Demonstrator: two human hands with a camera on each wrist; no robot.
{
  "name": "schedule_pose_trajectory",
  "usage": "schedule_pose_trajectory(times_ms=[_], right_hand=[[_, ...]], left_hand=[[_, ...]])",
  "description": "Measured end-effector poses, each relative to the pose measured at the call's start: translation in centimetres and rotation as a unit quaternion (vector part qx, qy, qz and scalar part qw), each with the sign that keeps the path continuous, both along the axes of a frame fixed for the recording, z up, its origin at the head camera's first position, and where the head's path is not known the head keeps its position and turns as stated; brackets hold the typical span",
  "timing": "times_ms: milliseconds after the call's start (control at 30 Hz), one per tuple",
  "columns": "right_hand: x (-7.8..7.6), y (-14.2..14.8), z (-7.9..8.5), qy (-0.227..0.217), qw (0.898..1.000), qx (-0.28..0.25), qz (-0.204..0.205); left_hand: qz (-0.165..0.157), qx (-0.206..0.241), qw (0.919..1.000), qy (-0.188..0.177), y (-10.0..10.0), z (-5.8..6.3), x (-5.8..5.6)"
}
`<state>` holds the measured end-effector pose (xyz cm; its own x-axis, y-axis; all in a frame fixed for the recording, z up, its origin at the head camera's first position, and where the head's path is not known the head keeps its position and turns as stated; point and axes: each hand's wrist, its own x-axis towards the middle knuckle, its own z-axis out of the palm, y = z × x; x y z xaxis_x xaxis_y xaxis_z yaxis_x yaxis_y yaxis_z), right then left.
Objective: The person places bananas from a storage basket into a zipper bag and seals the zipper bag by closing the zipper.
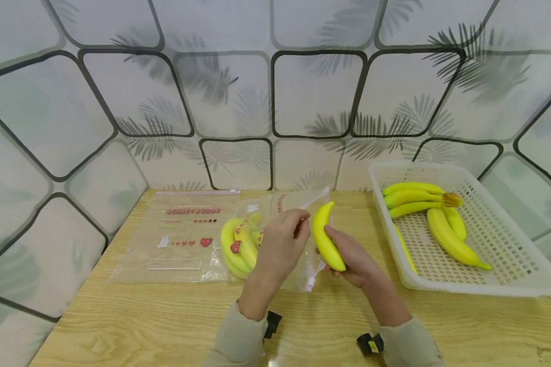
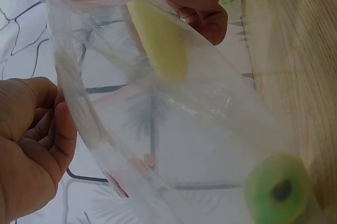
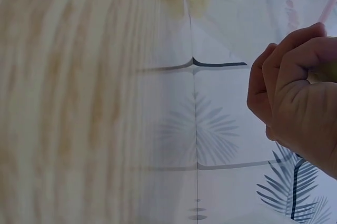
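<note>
My left hand [image 1: 282, 239] pinches the side of a clear slider zip bag [image 2: 210, 113], held partly raised with its pink zip edge towards the right hand. My right hand [image 1: 355, 257] grips a single yellow banana [image 1: 325, 237] at the bag's mouth. In the left wrist view the lower part of this banana shows pale through the film; whether it is inside or behind the film I cannot tell. Several bananas [image 1: 231, 250] lie at the bag's far end, left of my left hand. The right wrist view catches the curled fingers [image 3: 295, 66], with the banana mostly hidden.
A second zip bag [image 1: 174, 255] with pink print lies flat on the wooden table [image 1: 174, 321] at the left. At the right stands a white perforated basket [image 1: 523, 255] holding a banana bunch [image 1: 413, 196] and loose bananas [image 1: 452, 239]. A patterned backdrop [image 1: 317, 97] rises behind.
</note>
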<state>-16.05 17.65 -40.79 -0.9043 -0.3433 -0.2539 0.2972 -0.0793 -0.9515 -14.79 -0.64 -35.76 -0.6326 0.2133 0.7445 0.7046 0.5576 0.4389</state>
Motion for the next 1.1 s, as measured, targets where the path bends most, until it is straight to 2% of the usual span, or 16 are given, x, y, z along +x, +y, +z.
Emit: schedule_pose_trajectory(times_ms=[67, 233, 400, 567, 867, 1100], right_hand=[[-0.1, 0.0, 0.0, 0.003, 1.0, 0.002, 0.005], [-0.1, 0.7, 0.5, 0.018, 0.999, 0.009, 0.049], [0.2, 1.6, 1.1, 0.024, 0.997, -0.006, 0.078], [0.2, 1.8, 1.1, 0.014, 0.997, -0.014, 0.077], [0.1, 1.2, 0.6, 0.012, 0.998, 0.03, 0.06], [0.2, 1.3, 0.6, 0.011, 0.998, 0.033, 0.053]], left_hand=[[0.0, 0.001, 1.0, -0.002, 0.0, 0.0, 0.0], [0.002, -0.001, 1.0, -0.008, -0.2, 0.1, 0.0], [0.004, -0.001, 0.9999, -0.013, -0.2, 0.2, 0.1], [0.003, -0.001, 0.9999, -0.012, -0.2, 0.1, 0.0], [-0.001, 0.001, 1.0, -0.005, -0.2, 0.1, -0.1], [-0.001, 0.001, 1.0, -0.006, -0.3, 0.1, 0.0]])
